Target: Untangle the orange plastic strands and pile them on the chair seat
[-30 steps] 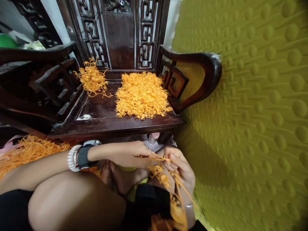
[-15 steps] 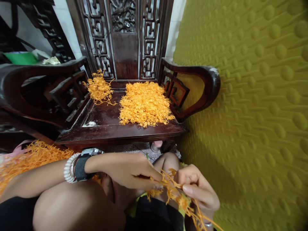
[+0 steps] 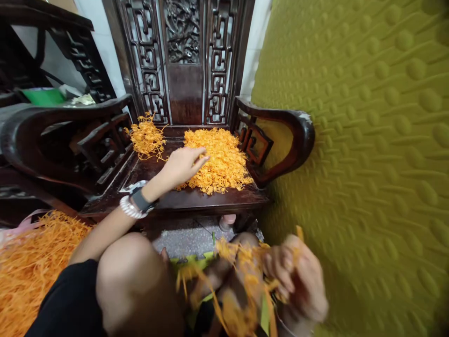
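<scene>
Pinched between the thumb and fingertips of the left hand, a small tuft of orange stringy strands is held at the near-left edge of the flat orange heap of sorted strands spread over the dark carved wooden chair seat, apparently so that it joins what is laid out there. The right hand, blurred, is closed loosely round a tangled bunch of loose orange strands kept low over the lap, within easy reach; how tightly it is gripped cannot be told. A smaller, looser orange clump is set apart at the seat's back-left corner. A large pile of unsorted orange strands lies at the left, beside the knee. A padded olive-green wall panel fills the right.
</scene>
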`<state>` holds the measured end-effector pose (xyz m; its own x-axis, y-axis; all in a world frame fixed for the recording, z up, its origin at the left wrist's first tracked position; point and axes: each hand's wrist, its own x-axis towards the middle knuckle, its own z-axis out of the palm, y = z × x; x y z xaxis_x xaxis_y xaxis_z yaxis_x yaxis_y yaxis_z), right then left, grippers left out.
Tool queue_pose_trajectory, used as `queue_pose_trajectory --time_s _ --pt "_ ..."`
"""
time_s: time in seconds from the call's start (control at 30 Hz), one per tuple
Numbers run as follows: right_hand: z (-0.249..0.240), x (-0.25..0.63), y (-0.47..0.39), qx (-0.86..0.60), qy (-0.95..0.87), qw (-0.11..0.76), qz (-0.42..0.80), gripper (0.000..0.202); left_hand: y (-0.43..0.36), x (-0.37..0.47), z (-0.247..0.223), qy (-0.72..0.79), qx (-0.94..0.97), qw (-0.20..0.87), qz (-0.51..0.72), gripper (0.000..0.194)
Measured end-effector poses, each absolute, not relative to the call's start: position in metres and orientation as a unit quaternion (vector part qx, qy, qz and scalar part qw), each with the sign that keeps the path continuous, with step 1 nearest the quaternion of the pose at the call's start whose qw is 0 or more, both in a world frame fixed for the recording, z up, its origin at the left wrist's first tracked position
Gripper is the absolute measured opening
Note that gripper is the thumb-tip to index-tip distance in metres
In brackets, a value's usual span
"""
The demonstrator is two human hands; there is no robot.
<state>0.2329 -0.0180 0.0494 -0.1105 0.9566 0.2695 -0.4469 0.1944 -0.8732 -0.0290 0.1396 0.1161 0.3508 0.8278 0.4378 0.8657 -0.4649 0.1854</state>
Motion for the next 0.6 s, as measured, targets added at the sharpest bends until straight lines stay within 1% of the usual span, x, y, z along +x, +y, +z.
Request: queue_pose_trajectory --time_s 0.03,0.1,0.17,0.2,0.23,0.3,0.33,0.37,0.4,0.47,0.6 --pt "0.047 0.221 -0.015 -0.260 -0.466 0.622 0.573 0.031 0.157 -0.026 0.105 -0.572 -0.787 0.089 -0.214 0.031" --pt "0.042 0.200 -0.007 -0.250 -0.452 0.636 0.573 0.025 0.182 -0.020 0.084 -0.617 -0.755 0.118 -0.189 0.039" --pt "0.040 0.189 -0.001 -0.255 -0.440 0.635 0.581 0.023 0.190 -0.011 0.071 -0.610 -0.758 0.111 -0.204 0.049" --pt "0.039 0.187 0.002 -0.257 -0.435 0.634 0.586 0.022 0.188 -0.007 0.069 -0.586 -0.772 0.089 -0.230 0.051" --pt "0.039 0.188 0.004 -0.256 -0.433 0.630 0.592 0.022 0.181 -0.001 0.070 -0.547 -0.794 0.047 -0.262 0.050" --pt "0.041 0.192 0.007 -0.251 -0.434 0.626 0.598 0.023 0.160 0.010 0.077 -0.420 -0.846 -0.107 -0.310 0.044" --pt "0.042 0.194 0.007 -0.248 -0.435 0.628 0.596 0.023 0.146 0.016 0.082 -0.342 -0.864 -0.201 -0.310 0.041" --pt "0.043 0.196 0.007 -0.245 -0.434 0.632 0.593 0.024 0.132 0.021 0.087 -0.270 -0.876 -0.283 -0.283 0.039" --pt "0.044 0.198 0.007 -0.243 -0.431 0.640 0.588 0.024 0.119 0.024 0.091 -0.213 -0.883 -0.339 -0.247 0.037" --pt "0.045 0.197 0.007 -0.248 -0.426 0.657 0.571 0.024 0.096 0.028 0.094 -0.149 -0.892 -0.386 -0.182 0.038" --pt "0.043 0.190 0.006 -0.283 -0.409 0.672 0.549 0.021 0.074 0.025 0.087 -0.164 -0.905 -0.367 -0.139 0.047"
